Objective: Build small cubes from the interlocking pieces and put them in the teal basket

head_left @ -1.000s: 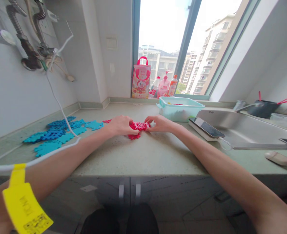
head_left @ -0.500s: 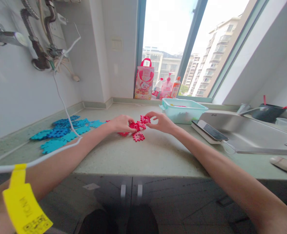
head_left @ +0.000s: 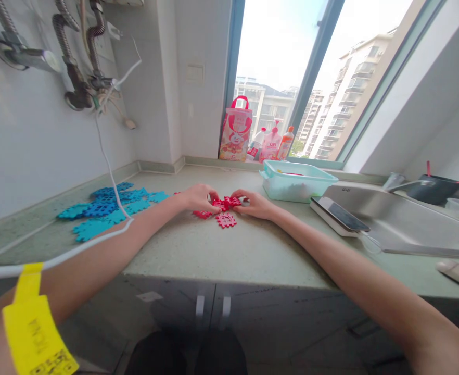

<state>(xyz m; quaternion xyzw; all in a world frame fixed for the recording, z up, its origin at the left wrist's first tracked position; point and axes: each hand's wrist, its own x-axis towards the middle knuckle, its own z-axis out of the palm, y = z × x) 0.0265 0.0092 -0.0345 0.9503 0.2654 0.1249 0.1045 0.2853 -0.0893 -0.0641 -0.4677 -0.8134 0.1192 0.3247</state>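
Observation:
My left hand point(head_left: 199, 200) pinches a red notched interlocking tile point(head_left: 219, 204) just above the counter. From the other side, my right hand point(head_left: 256, 204) grips a second red tile point(head_left: 234, 201) between thumb and fingers. The two tiles are close together at the middle; whether their teeth are joined cannot be made out. One red tile with an openwork centre point(head_left: 226, 221) lies flat in front of them. More red pieces point(head_left: 202, 214) lie under and beside my left hand, partly hidden by it.
Blue interlocking tiles point(head_left: 108, 205) are piled at the left. A white cable point(head_left: 106, 156) hangs across my left forearm, with a yellow tag point(head_left: 38, 333). Behind my right hand stands a turquoise bin point(head_left: 300, 182). A phone point(head_left: 341, 212) lies beside the sink point(head_left: 401, 224).
My right hand has come down with its red tile, bringing it level with and nearer to the one in my left hand. The view has shifted slightly.

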